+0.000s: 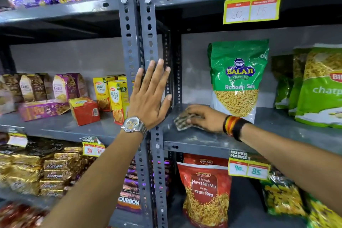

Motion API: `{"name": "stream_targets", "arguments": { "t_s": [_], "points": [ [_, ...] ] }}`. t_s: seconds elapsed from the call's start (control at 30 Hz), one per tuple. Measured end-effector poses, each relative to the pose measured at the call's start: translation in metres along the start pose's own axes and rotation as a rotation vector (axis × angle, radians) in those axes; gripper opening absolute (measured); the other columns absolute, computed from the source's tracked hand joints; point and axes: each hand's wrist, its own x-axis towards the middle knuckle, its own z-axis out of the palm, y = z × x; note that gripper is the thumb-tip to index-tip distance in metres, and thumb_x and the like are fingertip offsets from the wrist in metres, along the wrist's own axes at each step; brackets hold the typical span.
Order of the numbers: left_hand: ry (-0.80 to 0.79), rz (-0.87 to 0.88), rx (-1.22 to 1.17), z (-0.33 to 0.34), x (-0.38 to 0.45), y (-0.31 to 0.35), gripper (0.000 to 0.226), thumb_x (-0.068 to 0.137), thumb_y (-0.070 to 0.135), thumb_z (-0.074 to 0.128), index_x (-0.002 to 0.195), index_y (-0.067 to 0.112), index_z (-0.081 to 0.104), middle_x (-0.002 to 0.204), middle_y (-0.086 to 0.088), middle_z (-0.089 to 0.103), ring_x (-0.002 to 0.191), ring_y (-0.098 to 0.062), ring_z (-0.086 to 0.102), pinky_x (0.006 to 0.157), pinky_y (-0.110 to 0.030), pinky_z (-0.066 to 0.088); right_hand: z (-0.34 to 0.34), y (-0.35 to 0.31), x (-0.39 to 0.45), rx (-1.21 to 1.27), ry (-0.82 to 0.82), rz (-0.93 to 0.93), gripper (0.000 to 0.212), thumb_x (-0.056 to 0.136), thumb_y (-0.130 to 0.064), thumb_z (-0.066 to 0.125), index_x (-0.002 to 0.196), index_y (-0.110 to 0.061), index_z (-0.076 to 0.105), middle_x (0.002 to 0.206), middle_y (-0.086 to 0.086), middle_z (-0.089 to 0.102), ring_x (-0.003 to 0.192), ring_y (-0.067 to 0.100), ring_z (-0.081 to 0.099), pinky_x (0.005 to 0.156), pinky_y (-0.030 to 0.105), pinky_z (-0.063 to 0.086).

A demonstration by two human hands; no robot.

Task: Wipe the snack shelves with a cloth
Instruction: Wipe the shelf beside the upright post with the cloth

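Note:
My right hand [203, 118] presses a checked cloth [182, 121] flat on the grey metal shelf [268, 135], at its left end beside the upright. A green Balaji snack pouch [237, 79] stands just behind and right of that hand. My left hand [150, 96], wearing a silver watch, lies flat with fingers spread against the perforated grey upright post [148, 33] and holds nothing.
Green snack bags [320, 87] stand at the shelf's right. Yellow biscuit boxes [112, 96] and a red box [86, 111] fill the left bay. A red Navratan Mix bag [205, 189] sits on the shelf below. Price tags [252, 2] hang from shelf edges.

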Motion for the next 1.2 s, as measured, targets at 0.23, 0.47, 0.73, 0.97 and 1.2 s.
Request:
{"name": "stream_targets", "arguments": {
  "t_s": [0.23,0.47,0.73,0.97,1.2],
  "points": [
    [0.024,0.022,-0.02,0.001,-0.002,-0.002,0.067,0.1,0.031,0.04,0.159,0.006,0.02,0.167,-0.017,0.011,0.155,-0.033,0.005,0.124,-0.058,0.009,0.04,-0.018,0.023,-0.041,0.009,-0.038,0.03,0.092,-0.033,0.058,0.122,-0.034,0.062,0.124,-0.004,0.061,0.117,0.019,0.056,0.106,0.043,0.042],
    [0.018,0.036,0.005,0.003,0.0,-0.003,0.068,0.099,0.033,0.039,0.159,0.006,0.02,0.167,-0.017,0.009,0.155,-0.034,0.005,0.123,-0.059,0.009,-0.005,-0.001,-0.03,0.127,-0.105,-0.052,0.03,0.094,-0.021,0.06,0.124,-0.02,0.065,0.116,-0.006,0.065,0.106,0.006,0.061,0.094,0.009,0.043],
    [0.002,0.026,0.012,-0.002,-0.001,0.0,0.068,0.099,0.032,0.039,0.159,0.006,0.021,0.167,-0.019,0.011,0.155,-0.035,0.005,0.122,-0.06,0.011,0.01,-0.006,-0.04,0.087,-0.004,-0.004,0.029,0.093,-0.021,0.062,0.121,-0.02,0.067,0.116,0.004,0.063,0.107,0.015,0.061,0.104,0.033,0.045],
    [-0.011,0.013,0.034,0.0,-0.001,0.001,0.07,0.097,0.03,0.041,0.159,0.007,0.019,0.168,-0.018,0.008,0.155,-0.034,0.003,0.123,-0.06,0.008,-0.025,0.009,-0.074,0.147,0.077,0.02,0.032,0.095,-0.023,0.059,0.127,-0.021,0.062,0.119,-0.006,0.066,0.108,0.0,0.06,0.102,0.026,0.047],
    [-0.011,0.009,0.033,0.0,-0.002,0.001,0.07,0.097,0.032,0.039,0.159,0.008,0.019,0.168,-0.017,0.007,0.155,-0.033,0.002,0.123,-0.059,0.007,-0.021,0.005,-0.095,0.11,-0.031,0.04,0.029,0.096,-0.025,0.058,0.124,-0.027,0.062,0.119,-0.003,0.065,0.109,0.012,0.063,0.101,0.029,0.048]
  ]
}}
